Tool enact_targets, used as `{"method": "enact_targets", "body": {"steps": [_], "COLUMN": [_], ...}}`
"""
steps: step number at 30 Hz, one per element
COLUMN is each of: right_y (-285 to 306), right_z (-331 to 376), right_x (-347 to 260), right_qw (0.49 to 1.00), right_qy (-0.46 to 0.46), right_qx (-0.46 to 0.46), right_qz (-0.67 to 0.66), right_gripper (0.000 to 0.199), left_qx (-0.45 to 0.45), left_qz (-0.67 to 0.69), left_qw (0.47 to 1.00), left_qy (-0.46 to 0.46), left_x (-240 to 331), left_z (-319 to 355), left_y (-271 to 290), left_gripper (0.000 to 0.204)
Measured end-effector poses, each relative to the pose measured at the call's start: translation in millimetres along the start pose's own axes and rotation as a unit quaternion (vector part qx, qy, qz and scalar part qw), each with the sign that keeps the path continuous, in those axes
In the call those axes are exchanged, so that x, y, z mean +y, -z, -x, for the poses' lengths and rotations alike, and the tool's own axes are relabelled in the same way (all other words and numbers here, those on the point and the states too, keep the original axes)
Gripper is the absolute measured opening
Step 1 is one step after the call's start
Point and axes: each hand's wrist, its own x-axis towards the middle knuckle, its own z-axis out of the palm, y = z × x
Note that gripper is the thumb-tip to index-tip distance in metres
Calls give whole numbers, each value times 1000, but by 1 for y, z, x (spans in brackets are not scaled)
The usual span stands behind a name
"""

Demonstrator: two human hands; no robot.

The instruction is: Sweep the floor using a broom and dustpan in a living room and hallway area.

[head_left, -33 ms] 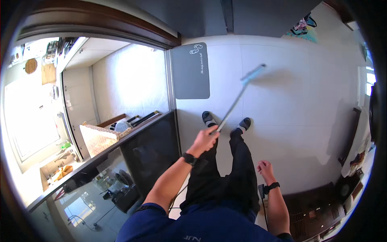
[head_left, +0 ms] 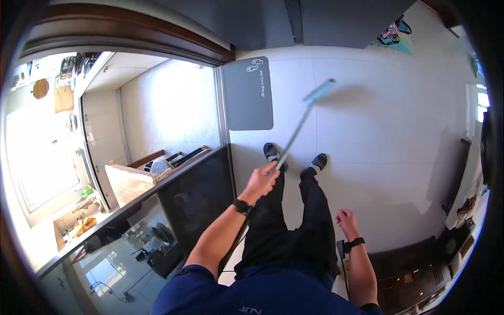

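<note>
Nothing visibly shifted from the picture taken an instant earlier: same grip, same slant of the pole, same stance (so a stroke caught mid-reach, judging by the blur at the far end).

Left hand (head_left: 261,181) closed in a fist around the mop handle (head_left: 295,135), gripping near its upper end. From that fist, handle slanting up and away to the right, ending in the pale blue mop head (head_left: 319,92), well ahead of the hand on the white tiled floor (head_left: 388,136). Right hand (head_left: 344,216) hanging low beside the right leg, fingers loosely curled, holding nothing, well apart from the handle.

Counted: one mop, one handle and one head. Two hands, one busy and one idle. Two dark wristbands, one per wrist (head_left: 242,206) (head_left: 357,242). Two feet in dark slippers, one just beyond the left hand (head_left: 271,152), the other to its right (head_left: 317,160). One grey mat (head_left: 248,94), ahead and slightly left of the gripping hand, beside the sliding door frame.
</note>
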Motion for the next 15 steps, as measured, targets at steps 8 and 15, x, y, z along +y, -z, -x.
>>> {"method": "enact_targets", "body": {"steps": [8,15], "right_y": [-18,-77], "right_z": [4,18], "right_x": [-11,-32], "right_qw": [999,993], "right_qy": [-33,-76], "right_qx": [24,48], "right_qz": [-35,-73], "right_gripper": [19,20], "left_qx": [198,158], "left_qz": [-42,-209], "left_qw": [978,964], "left_qy": [-60,-51], "left_x": [52,141], "left_z": [-141,-200], "left_y": [132,41], "left_gripper": [27,30]}}
